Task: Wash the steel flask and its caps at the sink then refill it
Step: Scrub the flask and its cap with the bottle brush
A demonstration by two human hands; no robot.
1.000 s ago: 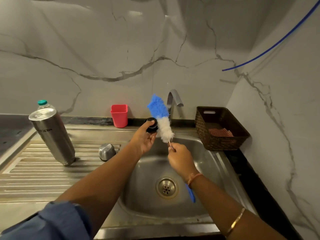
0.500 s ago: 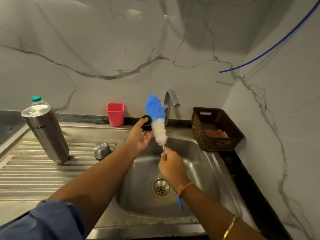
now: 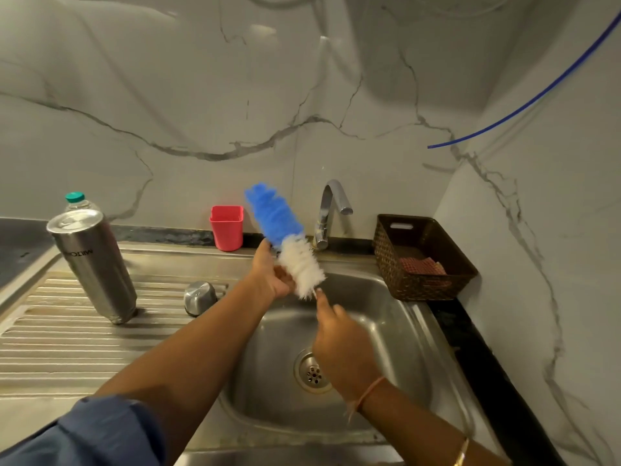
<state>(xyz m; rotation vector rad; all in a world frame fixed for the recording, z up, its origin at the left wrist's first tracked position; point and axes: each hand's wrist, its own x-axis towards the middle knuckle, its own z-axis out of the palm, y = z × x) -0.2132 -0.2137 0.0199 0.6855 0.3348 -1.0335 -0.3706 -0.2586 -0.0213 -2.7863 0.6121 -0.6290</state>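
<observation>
The steel flask (image 3: 94, 264) stands upside down on the ribbed drainboard (image 3: 60, 334) at the left. A domed steel cap (image 3: 200, 297) rests on the drainboard near the sink basin (image 3: 396, 331). My left hand (image 3: 272, 274) is raised over the basin's back edge, closed around a small black cap that the brush head almost fully hides. My right hand (image 3: 342, 344) grips the thin handle of the bottle brush (image 3: 285, 240), whose blue and white bristles press against my left hand. The tap (image 3: 331, 210) behind shows no running water.
A red plastic cup (image 3: 226, 227) sits by the wall behind the sink. A brown woven basket (image 3: 423, 255) with a scrub pad stands at the right. A clear bottle with a green lid (image 3: 75, 200) is behind the flask. A blue tube (image 3: 524, 99) hangs along the right wall.
The brush has slid across the black cap, which now is hidden behind the bristles. My right hand has shifted lower on the handle. The flask and steel cap have not moved.
</observation>
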